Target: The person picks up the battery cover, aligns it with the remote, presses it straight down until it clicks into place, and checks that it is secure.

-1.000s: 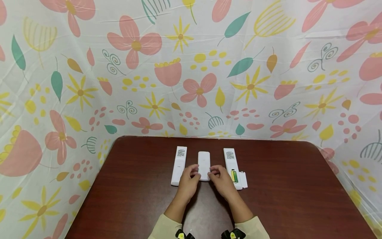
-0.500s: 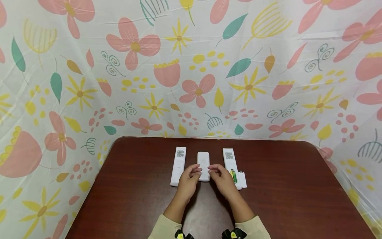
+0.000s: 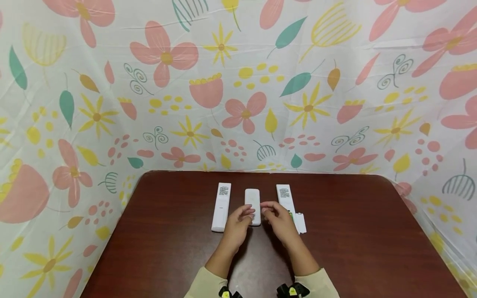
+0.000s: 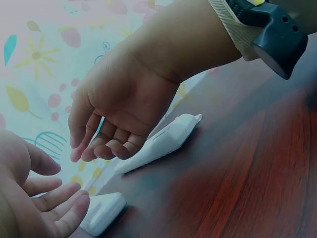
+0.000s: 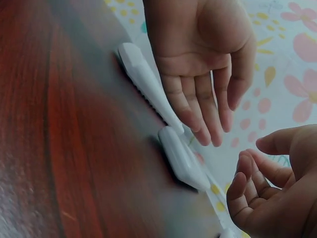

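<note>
Three white remotes lie on the table: a left one [image 3: 221, 207], a shorter middle one [image 3: 252, 198] and a right one [image 3: 285, 198] with a loose-looking white cover piece [image 3: 300, 223] beside it. The left hand [image 3: 235, 229] is over the middle remote's lower left part, fingers loosely curved. To that remote's right hovers the right hand [image 3: 280, 223], hiding most of the right remote's battery area. In the left wrist view the left hand [image 4: 34, 198] and right hand [image 4: 131, 94] hold nothing. The right wrist view shows the right hand [image 5: 282, 183] and left hand [image 5: 203, 64] facing each other, also empty.
The dark brown table [image 3: 167, 248] ends at a white cloth wall [image 3: 238, 91] with flower patterns, which also stands at both sides. A black wrist device [image 4: 282, 44] sits at the right sleeve.
The right hand has shifted slightly up and right relative to the remotes, covering more of the right remote and its batteries. The head view has drifted a little. The remotes lie as before.
</note>
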Tool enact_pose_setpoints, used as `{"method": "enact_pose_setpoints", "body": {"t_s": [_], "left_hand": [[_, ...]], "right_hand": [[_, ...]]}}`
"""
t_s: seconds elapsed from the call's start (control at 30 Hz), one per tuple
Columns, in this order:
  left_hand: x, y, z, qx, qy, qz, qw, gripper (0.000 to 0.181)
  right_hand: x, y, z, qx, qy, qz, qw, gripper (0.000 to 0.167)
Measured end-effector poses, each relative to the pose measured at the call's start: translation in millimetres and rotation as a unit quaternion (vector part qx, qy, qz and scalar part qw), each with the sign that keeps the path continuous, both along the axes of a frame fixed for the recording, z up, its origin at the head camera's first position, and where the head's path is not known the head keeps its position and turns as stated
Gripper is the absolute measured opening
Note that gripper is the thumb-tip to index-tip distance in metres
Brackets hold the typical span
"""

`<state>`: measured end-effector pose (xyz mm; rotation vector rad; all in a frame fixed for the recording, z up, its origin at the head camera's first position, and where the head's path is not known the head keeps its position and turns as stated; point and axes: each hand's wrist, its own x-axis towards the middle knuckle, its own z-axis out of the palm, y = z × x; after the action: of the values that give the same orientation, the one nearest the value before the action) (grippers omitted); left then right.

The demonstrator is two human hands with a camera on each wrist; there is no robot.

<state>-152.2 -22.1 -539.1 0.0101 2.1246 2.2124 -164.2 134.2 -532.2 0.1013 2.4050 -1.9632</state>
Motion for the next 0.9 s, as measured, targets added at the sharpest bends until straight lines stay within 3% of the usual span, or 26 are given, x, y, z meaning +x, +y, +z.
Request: {"method": "enact_pose_setpoints", "body": {"t_s": [0.37,0.67,0.9], "left_hand": [[2.8,16.1,2.1,0.006,0.006,-0.050,0.9987,0.047],[6.6,23.9,6.2,0.017,-0.004,-0.061,0.9980,0.049],[7.7,27.9,7.0,0.011,0.003,-0.072,0.9973,0.049]], "right_hand": [[1.8,19,9.7,0.032,0.013,0.000,0.9994,0.029],[5.6,34,15.1,0.112,0.016,-0.008,0.9936,0.031],[9.8,42,12.5,0.149,0.054,-0.019,0.9872,0.035]]}}
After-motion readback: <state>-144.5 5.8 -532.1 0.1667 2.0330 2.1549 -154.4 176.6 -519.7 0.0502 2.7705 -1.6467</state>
